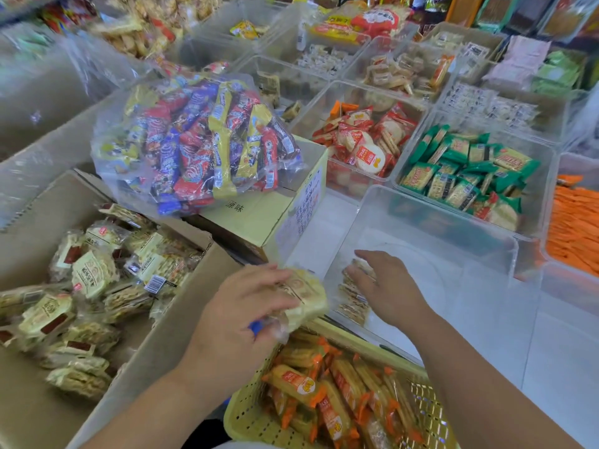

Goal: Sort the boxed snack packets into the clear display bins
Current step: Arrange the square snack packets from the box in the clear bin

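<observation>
A yellow basket (246, 416) of perforated plastic sits closest, directly beneath the left wrist, and is filled with flat orange-wrapped packets (340, 390) in glossy film.

Above it the left hand (240, 312) is seen palm down, its fingers curled round a cream packet (308, 296). The packet is a squarish, crinkly pouch with pale printing, and it sticks out past the fingertips toward the right hand. A bit of blue shows under the thumb, but what it is cannot be told.

The right hand (389, 283) reaches over the near wall of the clear bin (453, 222), a smooth, transparent, straight-sided tub. Its fingers are spread and nearly straight, grasping nothing. The fingertips rest on the stacked packets (351, 306), which stand on edge in the bin's near left corner, under and just left of that hand. The held cream packet is just outside that same corner, close beside the stack.

Left of the gripping hand is the cardboard box (155, 351), brown and matte with its flaps open. It holds loose packets (94, 273) of the same cream colour, some with dark red labels.

Beyond the left hand's knuckles a clear bag (201, 140) of red, blue and yellow stick wrappers lies on a closed yellow carton (275, 205).
</observation>
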The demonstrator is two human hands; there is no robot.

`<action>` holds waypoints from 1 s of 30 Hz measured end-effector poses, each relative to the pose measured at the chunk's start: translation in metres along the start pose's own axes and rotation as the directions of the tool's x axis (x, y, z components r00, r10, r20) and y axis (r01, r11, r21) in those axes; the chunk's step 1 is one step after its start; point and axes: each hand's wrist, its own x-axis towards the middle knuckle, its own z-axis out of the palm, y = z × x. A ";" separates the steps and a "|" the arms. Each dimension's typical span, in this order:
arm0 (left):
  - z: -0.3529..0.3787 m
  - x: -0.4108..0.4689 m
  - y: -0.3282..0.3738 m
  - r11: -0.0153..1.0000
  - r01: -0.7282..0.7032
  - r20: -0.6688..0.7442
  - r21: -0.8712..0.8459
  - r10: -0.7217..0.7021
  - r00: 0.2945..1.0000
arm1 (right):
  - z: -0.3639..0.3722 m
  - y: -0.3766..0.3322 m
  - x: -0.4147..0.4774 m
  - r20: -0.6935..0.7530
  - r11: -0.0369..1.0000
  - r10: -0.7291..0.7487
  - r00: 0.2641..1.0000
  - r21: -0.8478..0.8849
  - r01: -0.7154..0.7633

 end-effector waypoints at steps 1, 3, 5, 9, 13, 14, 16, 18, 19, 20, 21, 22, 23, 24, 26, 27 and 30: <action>-0.001 0.000 -0.003 0.991 -0.103 0.011 0.086 0.103 0.995 | -0.004 -0.010 -0.013 -0.041 0.992 -0.065 0.997 0.109 0.070; 0.000 0.003 -0.006 0.970 -0.196 0.007 0.143 0.197 0.980 | -0.013 -0.030 -0.039 -0.105 0.931 -0.179 0.978 0.304 0.203; 0.002 0.004 -0.005 0.958 -0.243 -0.014 0.154 0.248 0.969 | -0.019 -0.043 -0.062 -0.154 0.837 -0.252 0.955 0.462 0.295; 0.009 0.008 0.002 0.951 -0.277 -0.027 0.138 0.283 0.959 | -0.025 -0.053 -0.092 -0.207 0.791 -0.422 0.883 0.392 0.470; 0.020 0.014 0.011 0.964 -0.227 0.003 0.142 0.228 0.974 | -0.020 -0.057 -0.098 -0.315 0.820 -0.511 0.800 0.100 0.563; 0.023 0.015 0.012 0.963 -0.223 0.023 0.149 0.222 0.975 | -0.018 -0.057 -0.099 -0.324 0.836 -0.498 0.804 0.066 0.545; 0.028 0.019 0.014 0.954 -0.258 0.072 0.154 0.249 0.966 | -0.017 -0.056 -0.102 -0.340 0.881 -0.441 0.831 0.011 0.472; 0.036 0.026 0.018 0.939 -0.312 0.112 0.144 0.298 0.948 | -0.019 -0.054 -0.103 -0.342 0.913 -0.385 0.857 -0.006 0.408; 0.040 0.029 0.019 0.933 -0.330 0.119 0.140 0.316 0.941 | -0.022 -0.053 -0.102 -0.327 0.926 -0.354 0.876 0.008 0.377; 0.044 0.032 0.019 0.936 -0.327 0.120 0.133 0.312 0.942 | -0.024 -0.050 -0.099 -0.307 0.937 -0.323 0.895 0.027 0.347; 0.048 0.034 0.017 0.950 -0.288 0.127 0.124 0.273 0.954 | -0.027 -0.046 -0.094 -0.296 0.948 -0.289 0.910 0.044 0.315; 0.052 0.036 0.015 0.971 -0.208 0.151 0.120 0.189 0.970 | -0.031 -0.039 -0.088 -0.304 0.959 -0.245 0.921 0.061 0.275; 0.055 0.039 0.012 0.987 -0.096 0.194 0.132 0.069 0.979 | -0.035 -0.030 -0.079 -0.329 0.972 -0.190 0.925 0.072 0.225; 0.059 0.041 0.007 0.987 0.023 0.247 0.159 -0.062 0.967 | -0.039 -0.019 -0.069 -0.360 0.983 -0.132 0.924 0.076 0.170; 0.068 0.042 -0.008 0.951 0.189 0.354 0.245 -0.270 0.895 | -0.044 0.006 -0.044 -0.409 0.994 -0.021 0.912 0.089 0.063; 0.074 0.043 -0.015 0.925 0.236 0.406 0.299 -0.347 0.846 | -0.044 0.019 -0.030 -0.409 0.994 0.037 0.912 0.112 0.010; 0.089 0.046 -0.028 0.867 0.302 0.536 0.395 -0.485 0.691 | -0.032 0.051 0.012 -0.343 0.974 0.199 0.918 0.176 -0.146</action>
